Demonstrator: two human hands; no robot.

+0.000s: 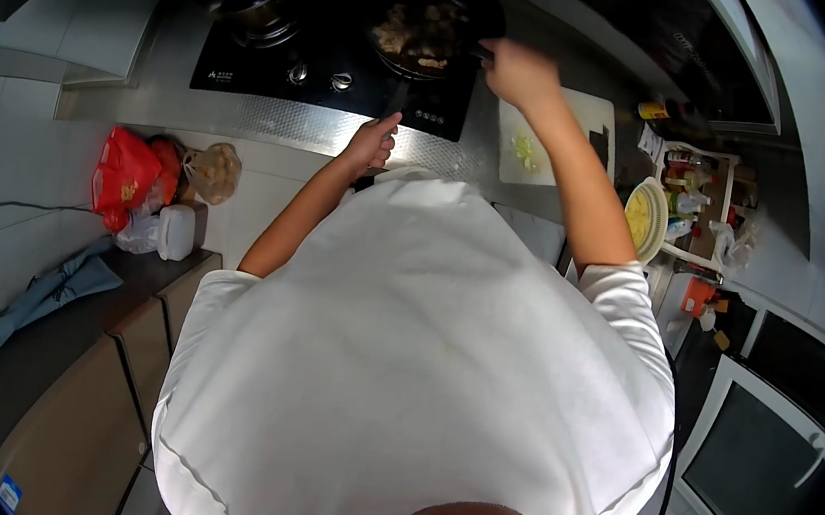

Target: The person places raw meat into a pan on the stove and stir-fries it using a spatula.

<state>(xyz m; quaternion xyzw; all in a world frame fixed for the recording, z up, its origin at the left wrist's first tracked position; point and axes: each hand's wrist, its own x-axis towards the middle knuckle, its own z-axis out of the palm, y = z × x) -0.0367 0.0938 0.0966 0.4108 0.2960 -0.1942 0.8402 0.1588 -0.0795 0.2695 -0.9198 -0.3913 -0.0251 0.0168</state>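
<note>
A dark frying pan (379,48) stands on the black gas stove (251,75), with browned chunks of food (426,33) inside it. My left hand (374,141) is wrapped around the pan's handle, which points toward my body. To the right of the pan's rim, my right hand (520,73) is closed on a dark-handled cooking utensil (480,52). Its working end is lost against the dark pan, so its exact kind does not show. Motion smears this hand a little. Near my right forearm lies a white cutting board (578,114) with chopped pale green pieces (523,153).
A lidded pot (257,15) occupies the left burner. On the right are a yellowish basket (646,220) and a rack of bottles (686,186). Red plastic bags (125,172) and a white container (176,233) sit on the left, near a folded blue umbrella (52,295).
</note>
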